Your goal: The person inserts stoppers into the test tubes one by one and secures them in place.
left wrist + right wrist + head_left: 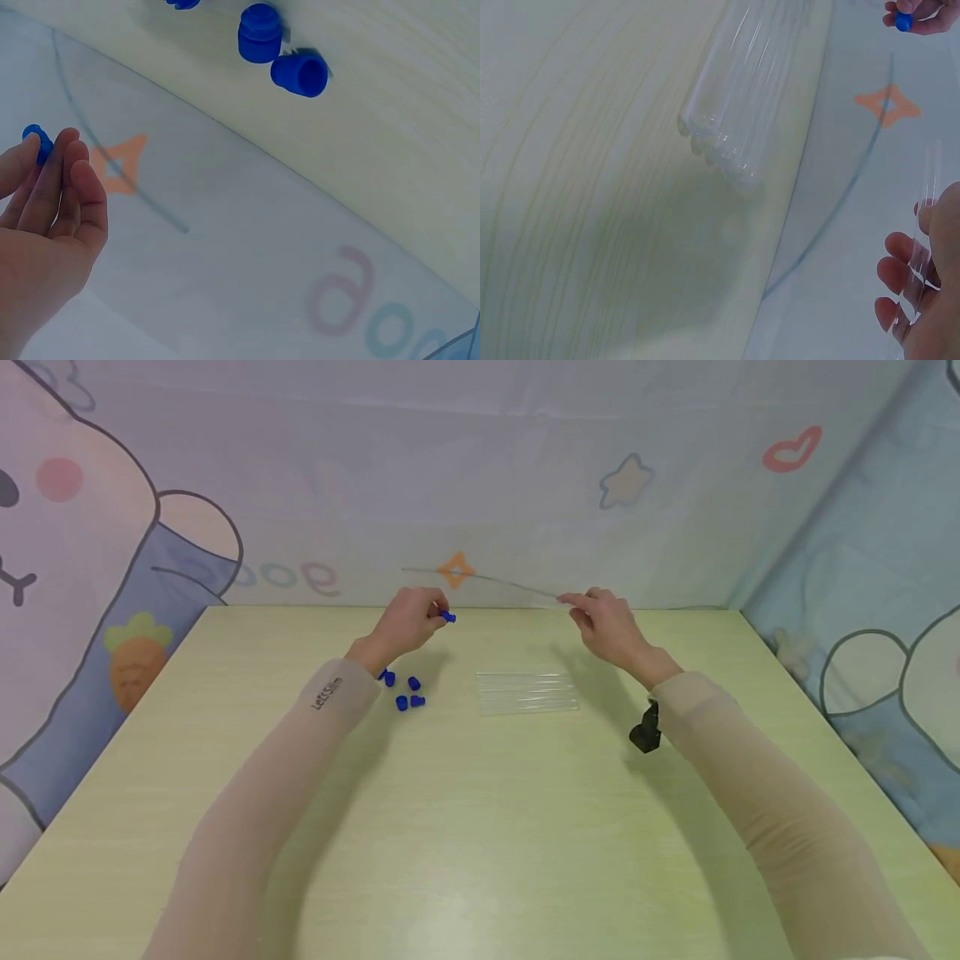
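Observation:
My left hand is raised over the far part of the table and pinches a small blue plastic cap between thumb and fingertips. To its right, my right hand holds a thin clear tube, which lies along the fingers in the right wrist view and pokes out beyond the thumb. The tube is apart from the cap. Below and between the hands, a row of similar clear tubes lies side by side on the table. Several loose blue caps lie under my left wrist, some upright, some on their sides.
The pale wooden table ends at a patterned cloth backdrop close behind both hands. More printed cloth borders the right side. A black wrist device hangs under my right cuff, over the tabletop.

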Tool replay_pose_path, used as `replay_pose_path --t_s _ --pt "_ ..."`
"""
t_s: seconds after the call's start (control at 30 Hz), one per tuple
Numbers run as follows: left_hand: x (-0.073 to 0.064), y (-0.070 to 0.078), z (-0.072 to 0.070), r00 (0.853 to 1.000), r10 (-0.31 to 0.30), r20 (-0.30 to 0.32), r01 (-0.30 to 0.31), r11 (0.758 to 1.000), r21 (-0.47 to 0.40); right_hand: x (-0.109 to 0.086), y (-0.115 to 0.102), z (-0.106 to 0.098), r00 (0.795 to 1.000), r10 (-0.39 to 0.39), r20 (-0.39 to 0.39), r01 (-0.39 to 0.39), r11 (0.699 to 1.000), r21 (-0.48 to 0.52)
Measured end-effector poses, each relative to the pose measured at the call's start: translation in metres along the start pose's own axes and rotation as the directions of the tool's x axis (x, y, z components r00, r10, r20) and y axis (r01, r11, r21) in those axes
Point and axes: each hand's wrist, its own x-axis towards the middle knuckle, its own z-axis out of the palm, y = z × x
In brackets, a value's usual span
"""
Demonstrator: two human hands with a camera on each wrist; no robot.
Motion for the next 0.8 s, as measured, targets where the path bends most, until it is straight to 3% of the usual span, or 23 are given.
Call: replay_pose_path --t_s 0.43,0.8 --pt "0.005 0.010 -0.001 1.000 0.013 -0.012 -0.013 1.000 -0.001 0.002 -0.005 0.001 0.998 -0.059 -0.030 0.059 0.998 0.005" --pt "0.007 0.015 -0.001 1.000 -0.005 0.010 0.006 1.000 -0.005 0.006 -0.013 0.003 0.998 -0.055 0.011 0.055 0.998 0.002"
